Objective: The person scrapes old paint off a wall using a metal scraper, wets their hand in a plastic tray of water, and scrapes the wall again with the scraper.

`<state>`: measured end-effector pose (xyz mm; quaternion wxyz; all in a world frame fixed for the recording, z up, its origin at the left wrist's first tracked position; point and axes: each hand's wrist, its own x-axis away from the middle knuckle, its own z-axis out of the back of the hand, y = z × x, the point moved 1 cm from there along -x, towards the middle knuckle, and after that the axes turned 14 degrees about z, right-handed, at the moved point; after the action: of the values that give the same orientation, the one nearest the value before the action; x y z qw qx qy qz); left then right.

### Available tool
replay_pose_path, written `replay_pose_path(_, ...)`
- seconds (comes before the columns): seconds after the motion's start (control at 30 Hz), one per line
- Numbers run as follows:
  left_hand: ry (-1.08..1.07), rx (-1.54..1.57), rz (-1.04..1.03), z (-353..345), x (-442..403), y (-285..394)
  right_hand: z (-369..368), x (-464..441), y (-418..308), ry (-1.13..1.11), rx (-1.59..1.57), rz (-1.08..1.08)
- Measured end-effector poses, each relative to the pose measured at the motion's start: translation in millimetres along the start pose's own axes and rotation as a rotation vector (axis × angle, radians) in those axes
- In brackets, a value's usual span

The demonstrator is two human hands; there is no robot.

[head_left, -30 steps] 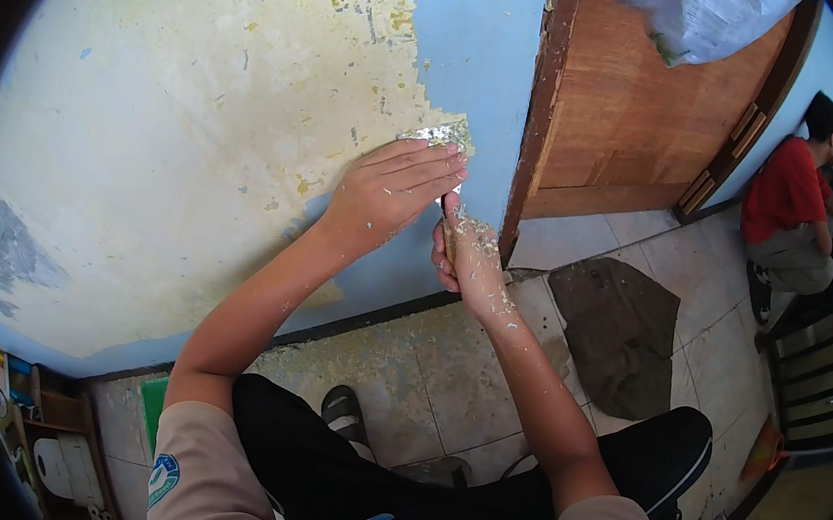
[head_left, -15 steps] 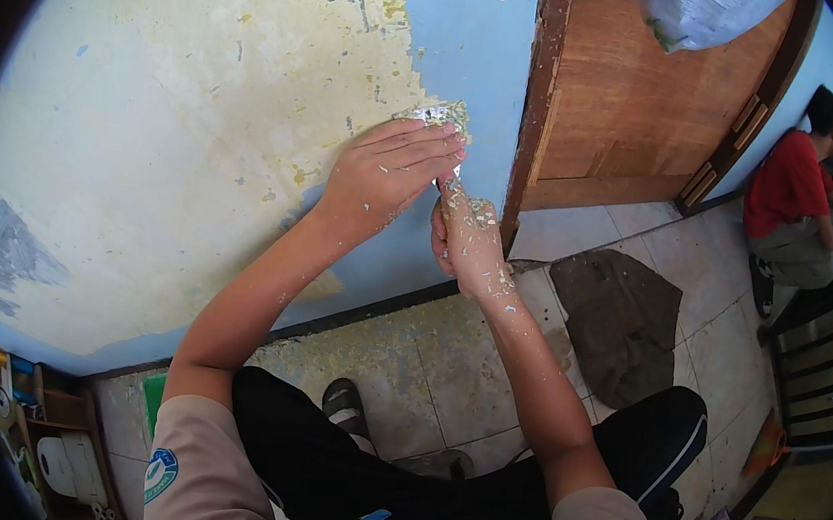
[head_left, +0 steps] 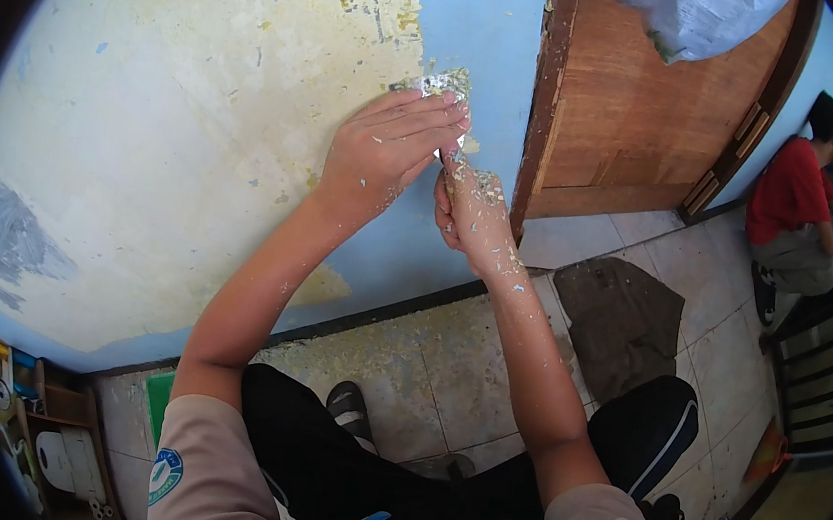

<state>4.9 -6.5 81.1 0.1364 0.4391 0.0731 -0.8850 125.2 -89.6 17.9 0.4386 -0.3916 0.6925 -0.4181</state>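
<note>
A metal scraper (head_left: 446, 84), covered with paint flakes, lies against the wall (head_left: 197, 139) where bare cream plaster meets blue paint. My right hand (head_left: 471, 210) is wrapped round its handle, which is mostly hidden by the fingers. Laid over the blade, my left hand (head_left: 387, 147) presses on it with fingers stretched out side by side. Flakes of paint stick to both hands and to my right forearm. Ragged blue paint borders the blade on its right.
A wooden door (head_left: 652, 102) with a plastic bag (head_left: 700, 22) stands right of the wall. A dark cloth (head_left: 616, 324) lies on the tiles. A person in red (head_left: 789, 191) crouches at far right, near a black rack (head_left: 832, 370). A shelf (head_left: 60, 416) is lower left.
Both hands and the scraper have moved up along the wall, with paint flakes gathered on the blade. My grip on the scraper looks the same.
</note>
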Motion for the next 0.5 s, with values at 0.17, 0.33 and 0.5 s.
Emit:
replay_pose_path(0.17, -0.159, -0.094, 0.036, 13, 46, 9, 22, 12, 44, -0.086, 0.311, 0.057)
replay_pose_path(0.33, -0.984, 0.037, 0.416, 98, 90, 28, 24, 25, 53, -0.294, 0.664, -0.001)
replay_pose_path(0.5, -1.348, 0.850, 1.060, 174, 226, -38, -23, 58, 112, -0.515, 0.931, 0.291)
